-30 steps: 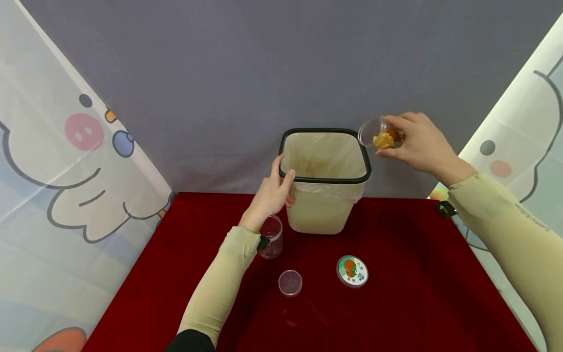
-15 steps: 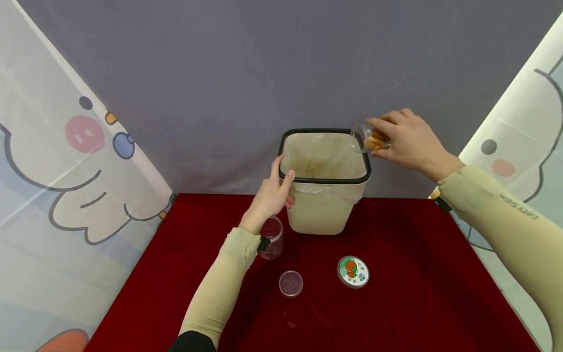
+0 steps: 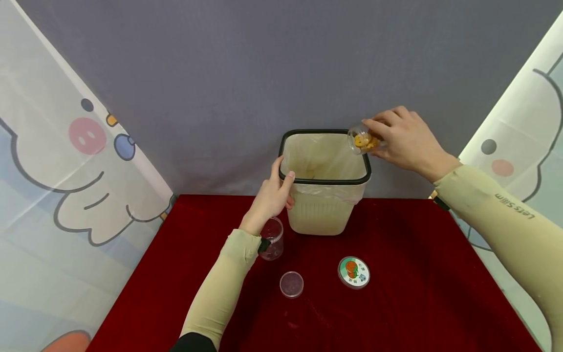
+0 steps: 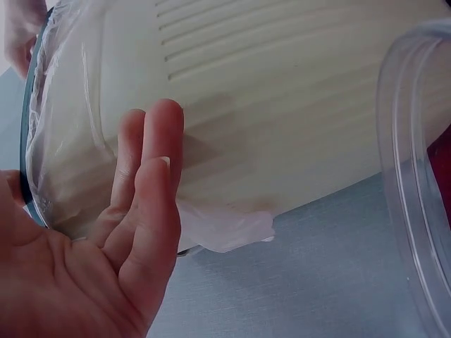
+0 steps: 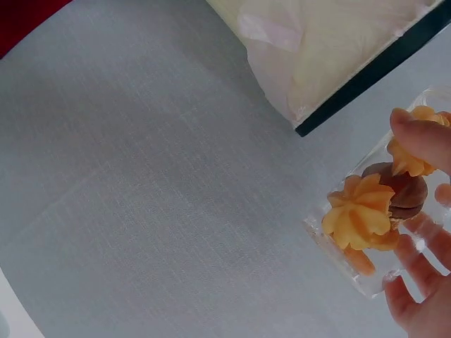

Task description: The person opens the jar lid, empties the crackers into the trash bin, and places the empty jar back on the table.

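Note:
My left hand [image 3: 269, 198] grips the black rim of a cream trash bin [image 3: 321, 215] at its near left corner. In the left wrist view, several fingers [image 4: 161, 134] lie along the bin's side. A clear plastic liner folds over the rim. My right hand [image 3: 406, 139] holds a small clear plastic jar [image 3: 353, 141] on its side, its mouth pointing left over the bin's far right corner. Yellow swirl-shaped cookies [image 5: 358, 211] and a brown one [image 5: 405, 190] lie inside the jar, as the right wrist view shows.
A second clear jar [image 3: 274, 244] stands by my left wrist, partly hidden. Nearer on the red cloth [image 3: 396, 303] lie a small clear round lid or cup [image 3: 292, 284] and a lid with a printed label [image 3: 354, 272]. A grey curtain [image 3: 220, 98] hangs behind the bin.
My right hand has moved left with the jar, bringing its mouth over the bin's rim. The cookies have slid toward the mouth. My left hand has stayed on the rim.

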`<state>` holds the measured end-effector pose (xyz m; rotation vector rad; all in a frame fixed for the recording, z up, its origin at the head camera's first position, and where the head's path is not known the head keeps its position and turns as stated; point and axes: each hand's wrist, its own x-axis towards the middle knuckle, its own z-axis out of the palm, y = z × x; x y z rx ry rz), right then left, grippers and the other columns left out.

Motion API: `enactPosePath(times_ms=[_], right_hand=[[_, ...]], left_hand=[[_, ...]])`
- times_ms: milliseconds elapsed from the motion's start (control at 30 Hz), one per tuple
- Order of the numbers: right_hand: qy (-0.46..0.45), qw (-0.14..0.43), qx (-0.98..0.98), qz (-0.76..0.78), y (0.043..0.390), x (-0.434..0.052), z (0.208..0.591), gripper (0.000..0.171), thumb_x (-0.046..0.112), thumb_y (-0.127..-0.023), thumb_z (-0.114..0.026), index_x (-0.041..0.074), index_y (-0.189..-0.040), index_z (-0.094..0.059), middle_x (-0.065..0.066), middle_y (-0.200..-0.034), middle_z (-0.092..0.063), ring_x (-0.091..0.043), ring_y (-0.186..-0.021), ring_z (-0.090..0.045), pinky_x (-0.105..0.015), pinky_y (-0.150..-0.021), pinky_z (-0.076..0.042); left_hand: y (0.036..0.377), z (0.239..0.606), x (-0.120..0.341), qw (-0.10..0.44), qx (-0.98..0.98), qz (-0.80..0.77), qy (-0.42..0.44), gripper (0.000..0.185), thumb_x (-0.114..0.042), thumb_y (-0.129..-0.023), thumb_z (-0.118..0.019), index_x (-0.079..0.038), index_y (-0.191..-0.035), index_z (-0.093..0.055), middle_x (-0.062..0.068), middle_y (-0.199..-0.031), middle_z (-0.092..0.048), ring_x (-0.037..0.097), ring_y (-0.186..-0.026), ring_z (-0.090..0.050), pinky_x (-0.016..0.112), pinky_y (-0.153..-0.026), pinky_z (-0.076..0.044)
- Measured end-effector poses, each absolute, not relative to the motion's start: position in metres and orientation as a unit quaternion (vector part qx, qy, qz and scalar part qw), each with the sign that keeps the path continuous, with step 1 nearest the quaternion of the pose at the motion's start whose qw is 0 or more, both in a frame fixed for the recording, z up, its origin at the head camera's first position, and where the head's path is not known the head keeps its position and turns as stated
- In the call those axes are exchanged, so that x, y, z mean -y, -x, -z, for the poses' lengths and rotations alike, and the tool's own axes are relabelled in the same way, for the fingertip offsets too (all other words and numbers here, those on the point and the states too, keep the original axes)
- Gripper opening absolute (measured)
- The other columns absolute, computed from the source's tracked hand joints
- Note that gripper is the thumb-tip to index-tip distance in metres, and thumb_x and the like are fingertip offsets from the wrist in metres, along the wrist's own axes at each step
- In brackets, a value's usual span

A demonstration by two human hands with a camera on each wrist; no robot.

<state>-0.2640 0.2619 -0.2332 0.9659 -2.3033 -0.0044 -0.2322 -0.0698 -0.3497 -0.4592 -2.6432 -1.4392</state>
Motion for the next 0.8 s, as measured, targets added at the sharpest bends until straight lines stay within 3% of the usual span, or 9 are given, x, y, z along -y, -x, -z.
enactPosePath(times_ms=[300,600,800], right_hand=[[-0.406,0.334,0.85,0.014,0.268,-0.255,0.241,0.07,0.01,-0.064,-0.093,0.004,-0.128,-0.064,-0.019,-0.112,-0.062,-0.044,-0.104,-0.051,-0.062,-0.082,-0.042],[-0.428,0.348,0.833,0.045,0.268,-0.25,0.241,0.065,0.012,-0.065,-0.092,0.005,-0.124,-0.066,-0.018,-0.11,-0.063,-0.042,-0.105,-0.052,-0.06,-0.083,-0.043],[-0.432,0.365,0.823,0.049,0.268,-0.251,0.238,0.059,0.005,-0.068,-0.088,0.005,-0.123,-0.066,-0.018,-0.11,-0.063,-0.042,-0.104,-0.053,-0.06,-0.082,-0.044]], left_hand=[[0.233,0.351,0.072,0.05,0.868,0.471,0.152,0.071,-0.063,-0.102,-0.031,-0.028,-0.16,-0.006,0.004,-0.063,-0.066,0.02,-0.05,-0.064,0.037,-0.067,-0.054],[0.233,0.35,0.072,0.054,0.867,0.471,0.155,0.071,-0.062,-0.102,-0.03,-0.027,-0.16,-0.007,0.004,-0.062,-0.066,0.02,-0.05,-0.064,0.037,-0.068,-0.053],[0.233,0.349,0.071,0.055,0.866,0.472,0.157,0.068,-0.058,-0.104,-0.032,-0.028,-0.159,-0.007,0.005,-0.062,-0.066,0.02,-0.05,-0.064,0.037,-0.068,-0.053]])
